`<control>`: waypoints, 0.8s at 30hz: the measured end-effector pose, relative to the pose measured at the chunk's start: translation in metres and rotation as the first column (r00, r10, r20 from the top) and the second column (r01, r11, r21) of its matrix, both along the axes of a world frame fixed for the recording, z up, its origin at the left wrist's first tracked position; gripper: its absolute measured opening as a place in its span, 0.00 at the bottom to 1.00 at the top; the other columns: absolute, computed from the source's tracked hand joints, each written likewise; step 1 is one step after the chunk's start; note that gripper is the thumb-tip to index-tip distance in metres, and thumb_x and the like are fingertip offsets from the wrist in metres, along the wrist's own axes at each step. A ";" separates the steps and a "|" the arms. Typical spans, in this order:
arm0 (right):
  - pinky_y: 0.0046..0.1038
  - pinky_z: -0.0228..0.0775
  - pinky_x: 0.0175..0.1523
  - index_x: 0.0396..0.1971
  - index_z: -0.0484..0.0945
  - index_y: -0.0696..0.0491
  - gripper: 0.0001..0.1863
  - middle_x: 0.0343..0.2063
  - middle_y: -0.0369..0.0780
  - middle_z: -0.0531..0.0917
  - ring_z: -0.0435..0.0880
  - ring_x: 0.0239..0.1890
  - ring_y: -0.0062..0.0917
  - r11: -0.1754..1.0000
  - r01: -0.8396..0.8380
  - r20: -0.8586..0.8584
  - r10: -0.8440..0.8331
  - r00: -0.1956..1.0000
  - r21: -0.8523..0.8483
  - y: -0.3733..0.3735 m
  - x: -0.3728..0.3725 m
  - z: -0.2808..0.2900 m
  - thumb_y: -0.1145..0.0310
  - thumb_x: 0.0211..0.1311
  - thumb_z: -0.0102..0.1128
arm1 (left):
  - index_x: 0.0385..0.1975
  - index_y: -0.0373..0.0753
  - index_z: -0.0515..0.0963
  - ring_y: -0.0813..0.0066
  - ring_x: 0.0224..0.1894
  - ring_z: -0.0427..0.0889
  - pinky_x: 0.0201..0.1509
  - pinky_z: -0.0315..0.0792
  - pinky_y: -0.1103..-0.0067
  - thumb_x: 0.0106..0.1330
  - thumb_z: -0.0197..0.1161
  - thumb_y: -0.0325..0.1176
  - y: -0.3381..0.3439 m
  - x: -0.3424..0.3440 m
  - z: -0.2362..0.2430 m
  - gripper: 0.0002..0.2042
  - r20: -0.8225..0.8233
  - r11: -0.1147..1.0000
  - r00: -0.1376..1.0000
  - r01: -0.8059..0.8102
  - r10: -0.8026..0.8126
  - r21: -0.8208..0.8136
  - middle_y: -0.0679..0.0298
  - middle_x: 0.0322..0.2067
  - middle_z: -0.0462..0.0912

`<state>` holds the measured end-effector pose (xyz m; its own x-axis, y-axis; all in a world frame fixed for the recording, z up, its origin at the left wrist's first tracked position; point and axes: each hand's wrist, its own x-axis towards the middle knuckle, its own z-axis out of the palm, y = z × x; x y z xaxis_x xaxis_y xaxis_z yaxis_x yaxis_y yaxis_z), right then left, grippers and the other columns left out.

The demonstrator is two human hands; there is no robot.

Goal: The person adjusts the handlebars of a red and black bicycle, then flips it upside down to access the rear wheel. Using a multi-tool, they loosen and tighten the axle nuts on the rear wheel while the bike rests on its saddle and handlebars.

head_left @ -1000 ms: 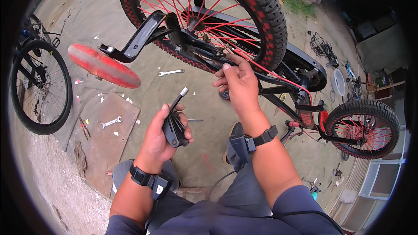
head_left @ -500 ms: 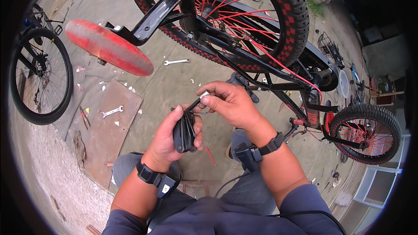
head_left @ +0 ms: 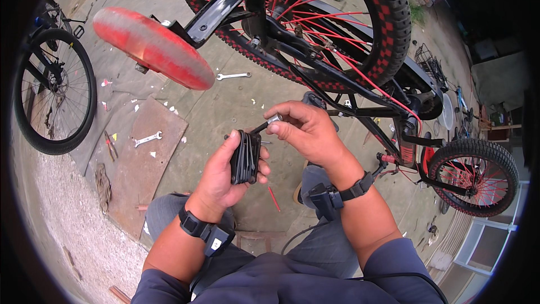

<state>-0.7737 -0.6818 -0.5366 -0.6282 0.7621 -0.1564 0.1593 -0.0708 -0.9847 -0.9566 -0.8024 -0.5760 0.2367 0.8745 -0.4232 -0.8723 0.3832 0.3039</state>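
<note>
My left hand is closed around a black folding multi-tool, whose thin folded blades or keys face up. One dark arm of the tool sticks out toward my right hand. Between thumb and fingers, my right hand pinches a small silver socket at the end of that arm. Beyond my hands lies a bicycle on its side or upside down, with a red-spoked rear wheel and a red training wheel on a black bracket.
A combination wrench lies on the ground cloth, another wrench on a brown board. Red-handled pliers are left of the board. A red stick lies before my knees. Another bicycle's wheel stands at far left.
My left hand has turned the multi-tool so its folded pieces show more. Both hands stay close together, the right one slightly further right. The view has shifted a little.
</note>
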 end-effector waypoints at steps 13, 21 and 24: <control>0.23 0.77 0.51 0.50 0.82 0.58 0.12 0.42 0.35 0.86 0.84 0.44 0.16 1.000 -0.016 -0.072 0.014 0.997 -0.022 -0.004 -0.003 0.004 0.69 0.72 0.67 | 0.57 0.38 0.74 0.64 0.33 0.87 0.32 0.82 0.71 0.81 0.47 0.58 -0.001 0.002 0.001 0.26 0.046 1.000 0.998 0.031 -0.031 0.002 0.54 0.39 0.85; 0.23 0.77 0.53 0.51 0.81 0.58 0.12 0.43 0.36 0.86 0.85 0.46 0.17 0.999 -0.035 -0.063 0.033 0.997 -0.026 -0.005 -0.003 0.003 0.71 0.71 0.67 | 0.59 0.37 0.73 0.65 0.33 0.87 0.32 0.82 0.72 0.81 0.46 0.59 -0.001 0.003 0.000 0.29 0.039 0.999 0.999 0.037 -0.038 0.016 0.55 0.38 0.85; 0.24 0.78 0.54 0.52 0.80 0.58 0.14 0.44 0.37 0.86 0.85 0.47 0.18 0.999 -0.040 -0.031 0.040 0.999 -0.021 -0.005 -0.002 0.004 0.71 0.70 0.68 | 0.59 0.37 0.73 0.65 0.33 0.87 0.32 0.82 0.72 0.81 0.45 0.59 -0.001 0.002 -0.001 0.29 0.030 0.999 0.999 0.035 -0.035 0.014 0.55 0.38 0.85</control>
<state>-0.7762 -0.6871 -0.5324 -0.6629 0.7329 -0.1527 0.1321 -0.0863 -0.9875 -0.9545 -0.8031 -0.5766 0.2798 0.8710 -0.4038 -0.8672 0.4098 0.2830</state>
